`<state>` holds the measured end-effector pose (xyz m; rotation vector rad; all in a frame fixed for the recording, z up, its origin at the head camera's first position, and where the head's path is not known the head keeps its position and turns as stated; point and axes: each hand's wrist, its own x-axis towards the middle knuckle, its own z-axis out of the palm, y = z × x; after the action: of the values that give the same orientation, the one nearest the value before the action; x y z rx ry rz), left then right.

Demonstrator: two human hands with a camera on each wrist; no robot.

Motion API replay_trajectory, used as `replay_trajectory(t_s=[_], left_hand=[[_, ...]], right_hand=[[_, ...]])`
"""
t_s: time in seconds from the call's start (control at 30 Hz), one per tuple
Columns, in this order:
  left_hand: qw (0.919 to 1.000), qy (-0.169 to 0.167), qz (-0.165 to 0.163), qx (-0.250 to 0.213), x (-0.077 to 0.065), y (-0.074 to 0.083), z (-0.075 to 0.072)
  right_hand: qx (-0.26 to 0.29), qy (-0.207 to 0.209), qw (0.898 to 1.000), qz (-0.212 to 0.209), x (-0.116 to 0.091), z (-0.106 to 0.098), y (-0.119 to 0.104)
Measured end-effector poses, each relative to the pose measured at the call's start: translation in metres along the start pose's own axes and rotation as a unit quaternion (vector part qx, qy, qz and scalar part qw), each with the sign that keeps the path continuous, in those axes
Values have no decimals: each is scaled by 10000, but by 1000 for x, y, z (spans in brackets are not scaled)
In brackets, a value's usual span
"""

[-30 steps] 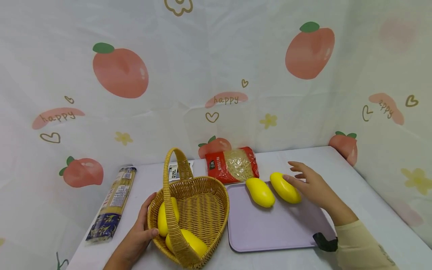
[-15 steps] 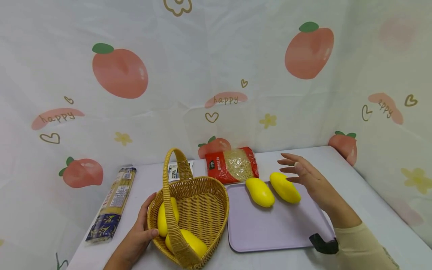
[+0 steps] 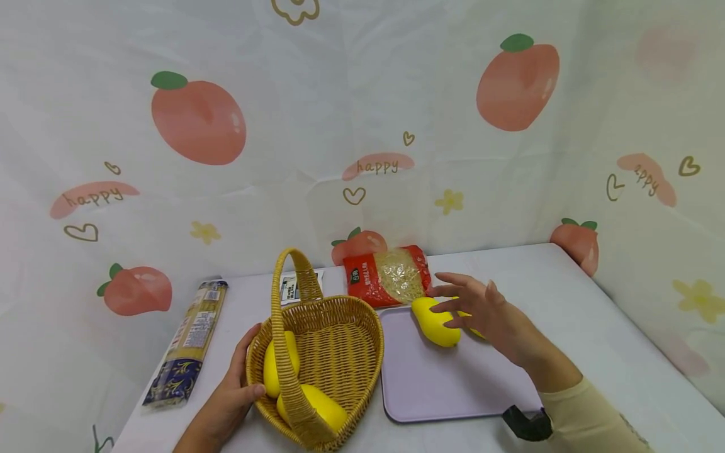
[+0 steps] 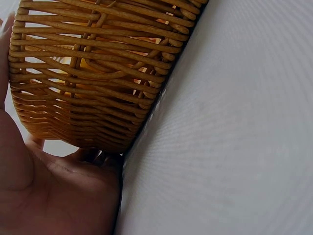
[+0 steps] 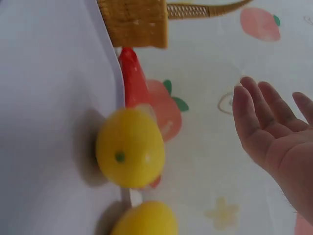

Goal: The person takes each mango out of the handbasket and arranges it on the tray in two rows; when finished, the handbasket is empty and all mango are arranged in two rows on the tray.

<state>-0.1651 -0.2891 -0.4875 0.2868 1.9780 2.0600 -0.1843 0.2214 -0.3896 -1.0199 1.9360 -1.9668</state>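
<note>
My left hand [image 3: 226, 396] holds the left side of a wicker basket [image 3: 334, 352], thumb at the rim and fingers along the outer wall. In the left wrist view the palm lies close against the woven side [image 4: 98, 83]. Two yellow mangoes, one at the left [image 3: 272, 371] and one at the front [image 3: 320, 409], lie inside, partly behind the handle. My right hand [image 3: 498, 321] hovers with spread fingers over a lilac tray [image 3: 442, 393], holding nothing. Beneath it are two more mangoes: the left one [image 3: 430, 322] partly covered, the right one [image 3: 474, 326] mostly hidden by the hand.
Behind the tray lies a red bag [image 3: 385, 277] with a clear window. A long noodle packet [image 3: 189, 343] lies left of the basket, and a small white packet [image 3: 290, 288] behind it. A printed cloth [image 3: 311, 207] hangs at the back of the table.
My right hand has lifted off the right mango, then moved left over both tray mangoes. The left hand and the basket have stayed in place.
</note>
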Motion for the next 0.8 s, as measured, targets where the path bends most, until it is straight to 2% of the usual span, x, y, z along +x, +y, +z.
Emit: replay_trajectory(t_s=[0.1, 0.3, 0.43, 0.63, 0.8], left_hand=[[10000, -2, 16, -4, 0, -1, -1], [10000, -45, 25, -46, -1, -1, -1], [10000, -17, 3, -32, 0, -2, -1], [10000, 31, -65, -26, 0, -3, -1], [10000, 14, -28, -21, 1, -2, -1]], right_hand=[[211, -257, 9994, -92, 4, 12, 4], [508, -545, 9972, 5, 12, 39, 11], [517, -810, 9953, 87, 19, 57, 14], [539, -1148, 9909, 447, 29, 80, 15], [577, -1444, 9870, 415, 35, 97, 17]])
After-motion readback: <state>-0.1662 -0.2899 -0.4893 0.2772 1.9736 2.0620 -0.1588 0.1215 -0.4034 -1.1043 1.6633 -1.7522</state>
